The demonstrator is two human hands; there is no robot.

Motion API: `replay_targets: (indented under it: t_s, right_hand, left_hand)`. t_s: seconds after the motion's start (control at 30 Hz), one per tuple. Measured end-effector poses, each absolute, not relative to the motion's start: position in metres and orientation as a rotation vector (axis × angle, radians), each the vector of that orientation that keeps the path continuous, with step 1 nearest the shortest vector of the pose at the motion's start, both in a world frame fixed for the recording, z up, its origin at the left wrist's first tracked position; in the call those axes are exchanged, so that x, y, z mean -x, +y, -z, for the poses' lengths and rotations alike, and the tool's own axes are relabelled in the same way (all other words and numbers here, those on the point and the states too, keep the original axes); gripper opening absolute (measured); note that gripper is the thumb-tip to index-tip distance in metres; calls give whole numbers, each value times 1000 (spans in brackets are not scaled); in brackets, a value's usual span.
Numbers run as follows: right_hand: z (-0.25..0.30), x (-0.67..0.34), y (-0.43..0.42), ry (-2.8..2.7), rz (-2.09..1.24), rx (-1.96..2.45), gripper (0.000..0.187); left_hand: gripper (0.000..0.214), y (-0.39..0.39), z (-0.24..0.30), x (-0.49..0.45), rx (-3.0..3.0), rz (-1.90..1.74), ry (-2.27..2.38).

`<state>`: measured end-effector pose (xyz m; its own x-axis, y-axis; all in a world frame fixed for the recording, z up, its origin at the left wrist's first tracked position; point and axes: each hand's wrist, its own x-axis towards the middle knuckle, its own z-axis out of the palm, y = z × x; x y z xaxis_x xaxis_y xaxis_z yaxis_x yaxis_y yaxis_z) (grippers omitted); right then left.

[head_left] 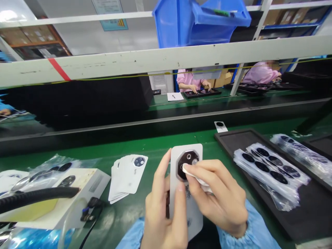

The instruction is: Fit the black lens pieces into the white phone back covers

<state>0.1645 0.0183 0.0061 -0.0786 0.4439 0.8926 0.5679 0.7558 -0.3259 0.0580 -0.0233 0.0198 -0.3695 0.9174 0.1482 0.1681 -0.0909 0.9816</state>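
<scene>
The left hand (158, 214) clamped a grey panel (195, 214); the right hand (223, 195) pinched a white cloth (203, 183) against its dark module (185, 159).

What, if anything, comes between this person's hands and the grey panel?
A thin white cloth, pinched in the right hand, lies between its fingertips and the dark camera-like patch near the panel's top. The left hand grips the grey panel directly, with nothing visible in between.
</scene>
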Motion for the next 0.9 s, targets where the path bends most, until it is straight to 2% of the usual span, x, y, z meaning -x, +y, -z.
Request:
replay_targets:
  t_s: [0.2, 0.43, 0.67, 0.9]
  right_hand:
    - [-1, -169, 19, -1819, 247, 825, 21]
    - [2, -168, 17, -1885, 144, 763, 28]
    - [-6, -170, 23, -1847, -32, 726, 27]
    - [-12, -179, 17, -1408, -384, 630, 25]
  left_hand:
    - [55, -24, -15, -60, -1226, -1522, 1585]
    - [59, -28, -11, -56, -1160, -1554, 1675]
    - [58, -27, -20, -57, -1130, -1520, 1687]
    - [54, -24, -38, -65, -896, -1557, 1303]
